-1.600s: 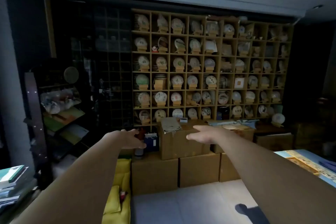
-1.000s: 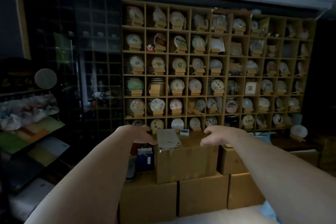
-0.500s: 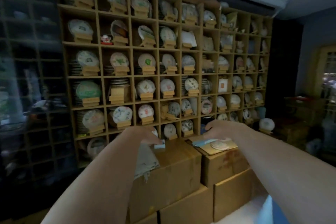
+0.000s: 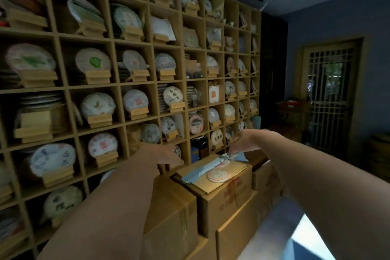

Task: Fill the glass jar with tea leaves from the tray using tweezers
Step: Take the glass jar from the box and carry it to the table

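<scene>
Cardboard boxes, brown and stacked in tiers, fill the near ground below both outstretched forearms; a strip of pale floor lies bare along their right side. Left hand: palm down, fingers extended and relaxed, hovering over the rear edge of the top left box, holding nothing. Right hand: above the far edge of the middle box, fingers bent downward toward blue-grey paper; blur hides whether they pinch it, so its grip cannot be told. On that box top: a yellow-brown flat envelope, with a round wrapped tea cake resting on it beside the paper. Behind, close against the boxes: a wooden cubby shelf covering the wall, each compartment carrying paper-wrapped discs on small wooden stands. Far right: dark blue wall, a lattice door, a low cabinet with a red-topped box. Glass jar, tray, tweezers: none in view.
</scene>
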